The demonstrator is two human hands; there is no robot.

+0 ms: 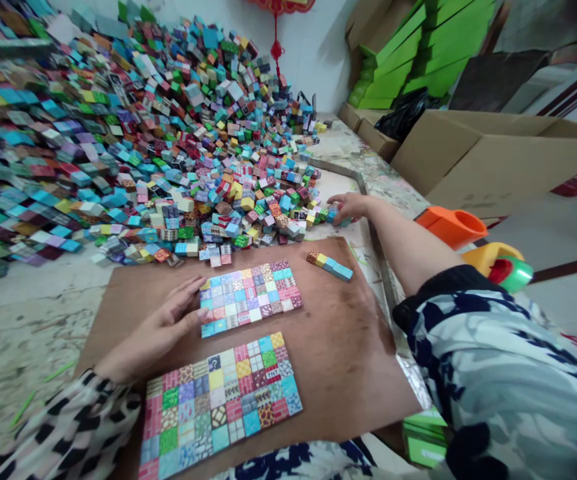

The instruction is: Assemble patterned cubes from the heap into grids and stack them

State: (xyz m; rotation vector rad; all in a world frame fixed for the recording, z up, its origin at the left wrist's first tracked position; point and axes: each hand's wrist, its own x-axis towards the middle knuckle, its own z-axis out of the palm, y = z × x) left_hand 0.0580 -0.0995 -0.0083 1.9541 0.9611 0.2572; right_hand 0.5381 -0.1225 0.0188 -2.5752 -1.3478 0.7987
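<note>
My left hand (176,313) lies along the left end of a flat grid of small printed cubes (251,297), its fingers stretched out and touching the edge. Nearer to me is a larger grid of patterned cubes (221,400), one of them marked TNT. My right hand (349,207) is at the right edge of the cube pile (248,193), fingers curled over some blue cubes (333,216) that it partly hides. A short row of cubes (329,265), brown, yellow and blue, sits apart to the right of the upper grid.
Both grids lie on a brown board (338,333). A raised wooden edge (376,253) runs beside my right forearm. Farther right are orange (453,225) and yellow plastic pieces (493,253), an open cardboard box (488,160) and stacked green boxes (393,60).
</note>
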